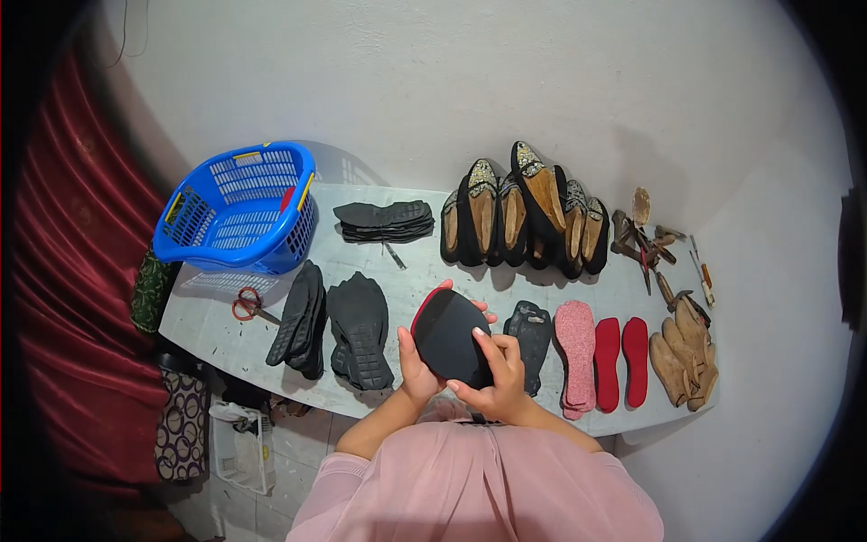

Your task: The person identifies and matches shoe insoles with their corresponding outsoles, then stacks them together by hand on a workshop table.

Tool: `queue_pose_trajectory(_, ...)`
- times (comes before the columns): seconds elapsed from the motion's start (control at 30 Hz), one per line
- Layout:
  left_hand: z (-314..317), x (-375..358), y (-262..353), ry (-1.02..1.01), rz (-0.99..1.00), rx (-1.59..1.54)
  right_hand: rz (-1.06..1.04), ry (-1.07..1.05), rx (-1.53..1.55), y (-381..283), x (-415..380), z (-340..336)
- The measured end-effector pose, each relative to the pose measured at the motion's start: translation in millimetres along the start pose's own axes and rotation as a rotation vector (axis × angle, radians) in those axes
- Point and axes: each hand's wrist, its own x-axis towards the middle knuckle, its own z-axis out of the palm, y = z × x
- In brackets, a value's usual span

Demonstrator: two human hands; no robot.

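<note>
Both my hands hold a black, rounded flat shoe piece (452, 339) with a red layer showing along its upper left edge. My left hand (417, 372) wraps its left side, fingers partly hidden behind it. On the other side, my right hand (502, 372) grips the lower right edge, thumb below and fingers on the face. Left of it on the table lie black textured soles (359, 330) and another stack of black soles (301, 323). To the right are black soles (527, 343), pink speckled insoles (575, 352) and two red insoles (608, 361).
A blue basket (262, 262) stands at the table's back left, with red-handled scissors (247, 304) in front. Further black soles (384, 221) lie at the back beside several embellished black shoes (483, 212). Hand tools (643, 244) and wooden shoe lasts (670, 363) occupy the right end.
</note>
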Motion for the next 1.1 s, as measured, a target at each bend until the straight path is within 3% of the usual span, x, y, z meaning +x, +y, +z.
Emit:
queue_pose_trajectory(0.67,-5.1,0.1,6.2,0.011,-0.010,0.018,0.094,-0.082,-0.008,-10.0,-2.7,-4.4)
queue_pose_trajectory(0.97,-13.8,5.7,21.3,-0.061,0.042,0.206,0.073,-0.053,-0.064,-10.0,-0.7,0.6)
queue_pose_trajectory(1.1,-7.7,5.9,22.0,0.049,0.045,0.272,0.066,-0.049,-0.069,-10.8,0.3,0.5)
